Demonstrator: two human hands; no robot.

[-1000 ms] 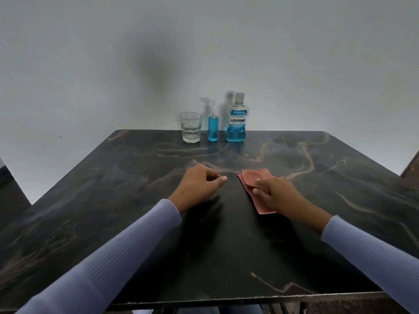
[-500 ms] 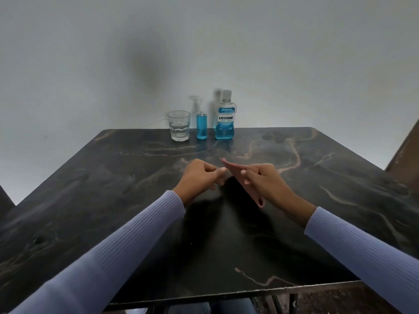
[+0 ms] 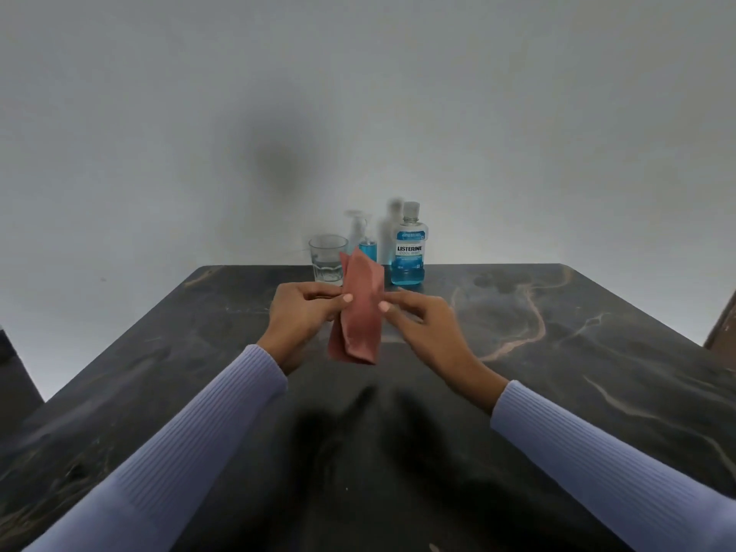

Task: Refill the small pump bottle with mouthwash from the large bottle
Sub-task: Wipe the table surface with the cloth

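Note:
The large mouthwash bottle point(image 3: 409, 249) stands capped at the table's far edge, blue liquid filling its lower part. To its left is the small pump bottle point(image 3: 366, 249) with blue liquid, its base hidden behind a folded reddish paper point(image 3: 360, 316). My left hand point(image 3: 306, 312) and my right hand point(image 3: 418, 316) both pinch that paper by its sides and hold it upright above the table, well in front of the bottles.
A clear drinking glass point(image 3: 327, 258) stands left of the pump bottle. The dark marbled table point(image 3: 557, 352) runs back to a plain grey wall. A dark object point(image 3: 12, 376) sits at the left edge and a brown edge point(image 3: 723, 324) at the right.
My right hand lifted the reddish paper off the table. My left hand came up and took its other side, and both now hold it raised and upright.

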